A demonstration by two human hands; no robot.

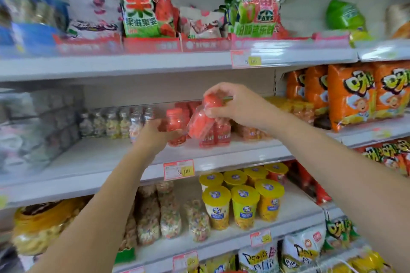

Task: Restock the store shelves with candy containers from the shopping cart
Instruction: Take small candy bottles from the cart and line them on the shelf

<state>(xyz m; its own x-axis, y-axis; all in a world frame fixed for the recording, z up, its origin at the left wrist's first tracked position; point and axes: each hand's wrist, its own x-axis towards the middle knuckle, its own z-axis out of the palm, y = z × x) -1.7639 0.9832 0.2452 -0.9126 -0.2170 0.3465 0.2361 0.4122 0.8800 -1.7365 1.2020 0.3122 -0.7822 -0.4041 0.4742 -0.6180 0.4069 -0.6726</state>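
Observation:
My right hand (233,104) grips a red candy bottle (200,123) by its cap end, tilted above the middle shelf (221,159). My left hand (155,132) holds an upright red candy bottle (175,126) that stands on that shelf. Behind and beside them stand more red bottles (218,132). A row of clear bottles with pale sweets (117,123) runs to the left. The shopping cart is out of sight.
Orange snack bags (355,93) fill the shelf to the right. Fruit candy bags (144,6) sit on the top shelf. Yellow-lidded cups (244,201) and clear candy jars (168,217) stand on the shelf below. A price tag (178,169) hangs on the middle shelf's edge.

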